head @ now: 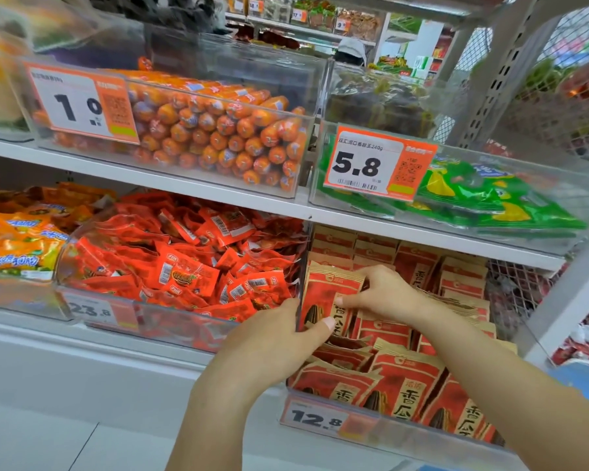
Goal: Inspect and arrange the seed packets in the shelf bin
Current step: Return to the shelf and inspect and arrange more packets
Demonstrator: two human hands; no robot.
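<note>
A clear shelf bin on the lower shelf at the right holds several red and tan seed packets. One seed packet stands upright at the bin's left wall. My left hand grips its lower left edge, thumb across the front. My right hand pinches its upper right side, fingers curled over the top edge. More packets are stacked behind and to the right, partly hidden by my arms.
A bin of small red snack packs sits just left. Above are a bin of orange sausages and a bin of green bags. A white shelf upright and wire mesh stand at the right. Price tag 12.8 is on the bin front.
</note>
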